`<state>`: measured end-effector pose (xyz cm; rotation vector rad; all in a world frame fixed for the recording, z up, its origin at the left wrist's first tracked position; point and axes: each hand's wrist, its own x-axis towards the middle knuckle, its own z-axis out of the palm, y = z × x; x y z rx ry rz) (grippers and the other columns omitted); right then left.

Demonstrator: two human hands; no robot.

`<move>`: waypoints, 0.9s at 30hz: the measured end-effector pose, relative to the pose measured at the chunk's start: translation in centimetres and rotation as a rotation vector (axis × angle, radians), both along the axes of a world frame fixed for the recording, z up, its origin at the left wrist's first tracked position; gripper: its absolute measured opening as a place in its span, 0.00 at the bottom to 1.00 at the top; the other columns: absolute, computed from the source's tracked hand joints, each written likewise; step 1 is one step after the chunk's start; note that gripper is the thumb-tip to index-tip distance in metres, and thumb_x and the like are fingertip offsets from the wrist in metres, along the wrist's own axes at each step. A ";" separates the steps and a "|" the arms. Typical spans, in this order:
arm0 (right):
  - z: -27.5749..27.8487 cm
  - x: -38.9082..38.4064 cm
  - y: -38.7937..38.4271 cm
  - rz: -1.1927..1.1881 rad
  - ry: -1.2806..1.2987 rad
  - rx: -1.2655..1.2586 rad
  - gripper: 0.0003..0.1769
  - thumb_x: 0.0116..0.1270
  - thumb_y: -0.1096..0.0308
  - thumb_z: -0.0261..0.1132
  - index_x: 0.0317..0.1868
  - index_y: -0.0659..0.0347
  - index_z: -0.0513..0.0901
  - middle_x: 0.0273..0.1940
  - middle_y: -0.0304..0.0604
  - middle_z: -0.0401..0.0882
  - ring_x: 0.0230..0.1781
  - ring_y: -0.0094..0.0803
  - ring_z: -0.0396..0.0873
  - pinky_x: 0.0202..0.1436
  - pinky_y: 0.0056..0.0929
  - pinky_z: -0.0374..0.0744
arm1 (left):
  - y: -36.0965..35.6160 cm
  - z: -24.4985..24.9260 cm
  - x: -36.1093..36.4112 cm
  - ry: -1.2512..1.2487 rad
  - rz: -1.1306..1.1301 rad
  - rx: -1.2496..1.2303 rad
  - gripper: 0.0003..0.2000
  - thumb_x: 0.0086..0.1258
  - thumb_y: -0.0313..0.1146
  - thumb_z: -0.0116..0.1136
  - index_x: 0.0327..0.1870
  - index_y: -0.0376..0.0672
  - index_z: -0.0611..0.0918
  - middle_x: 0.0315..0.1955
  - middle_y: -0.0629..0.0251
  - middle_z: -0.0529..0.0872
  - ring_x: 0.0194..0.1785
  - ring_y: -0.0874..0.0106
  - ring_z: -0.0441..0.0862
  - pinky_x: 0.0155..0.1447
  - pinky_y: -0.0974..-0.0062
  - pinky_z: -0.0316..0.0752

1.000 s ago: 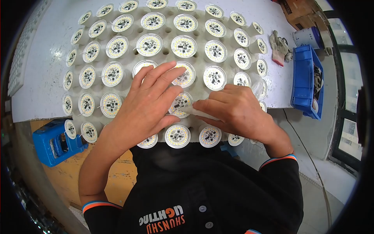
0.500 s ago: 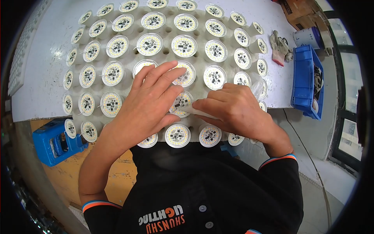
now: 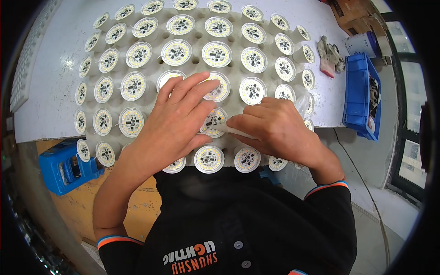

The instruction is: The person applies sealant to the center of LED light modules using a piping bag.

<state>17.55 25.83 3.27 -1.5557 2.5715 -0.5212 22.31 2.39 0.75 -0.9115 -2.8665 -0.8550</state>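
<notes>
Rows of LED bulbs with round, chip-dotted boards [image 3: 217, 54] stand face up in a grey holed tray [image 3: 195, 133]. My left hand [image 3: 176, 121] lies over the middle of them with fingers spread. Its thumb and index finger border the rim of one LED bulb [image 3: 211, 120], and its longer fingers reach over the bulb behind. From the right, my right hand [image 3: 275, 128] is closed around a whitish translucent tube with a tapered tip [image 3: 222, 128]. That tip rests right at the board of the same bulb. Clear plastic [image 3: 302, 103] shows behind my right knuckles.
A blue bin [image 3: 357, 96] stands at the table's right edge, near work gloves [image 3: 328, 57] and a white-and-blue tub [image 3: 362, 44]. Below left is a blue plastic stool [image 3: 59, 172]. A cable [image 3: 362, 181] hangs at right; a white perforated panel [image 3: 34, 50] lies far left.
The tube's tip has shifted very slightly over the bulb's board. Both hands otherwise keep their places.
</notes>
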 end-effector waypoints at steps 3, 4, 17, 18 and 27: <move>-0.1 0.0 0.1 0.003 -0.007 0.002 0.15 0.49 0.68 0.77 0.38 0.54 0.84 0.25 0.36 0.78 0.24 0.37 0.78 0.30 0.35 0.76 | 0.1 0.0 0.0 0.003 0.001 0.004 0.31 0.43 0.33 0.78 0.53 0.41 0.79 0.69 0.60 0.71 0.76 0.55 0.61 0.74 0.51 0.58; -0.1 -0.1 0.0 0.004 -0.011 0.008 0.13 0.50 0.67 0.75 0.36 0.55 0.83 0.25 0.37 0.78 0.25 0.39 0.80 0.30 0.37 0.77 | 0.1 -0.1 0.0 0.003 0.002 0.006 0.31 0.43 0.33 0.78 0.53 0.41 0.79 0.69 0.60 0.71 0.76 0.55 0.61 0.74 0.51 0.58; 1.6 -0.6 0.8 -0.066 -0.185 -0.208 0.16 0.50 0.73 0.78 0.42 0.57 0.89 0.31 0.40 0.85 0.28 0.38 0.81 0.31 0.34 0.75 | -1.2 -0.1 1.2 -0.001 0.080 0.101 0.27 0.47 0.33 0.77 0.52 0.46 0.82 0.68 0.59 0.73 0.75 0.54 0.63 0.73 0.53 0.59; 2.0 -0.6 0.9 -0.077 -0.194 -0.228 0.16 0.51 0.74 0.78 0.42 0.57 0.89 0.31 0.40 0.85 0.27 0.37 0.81 0.31 0.33 0.75 | -1.5 0.0 1.6 -0.012 0.076 0.115 0.25 0.48 0.33 0.76 0.51 0.47 0.83 0.68 0.60 0.73 0.75 0.54 0.63 0.73 0.53 0.59; 2.6 -0.6 1.5 -0.146 -0.161 -0.303 0.14 0.54 0.72 0.77 0.42 0.58 0.88 0.32 0.42 0.86 0.29 0.40 0.83 0.32 0.33 0.79 | -0.4 1.3 3.4 -0.157 -0.146 0.063 0.16 0.52 0.31 0.73 0.42 0.47 0.85 0.66 0.60 0.74 0.75 0.54 0.62 0.73 0.49 0.59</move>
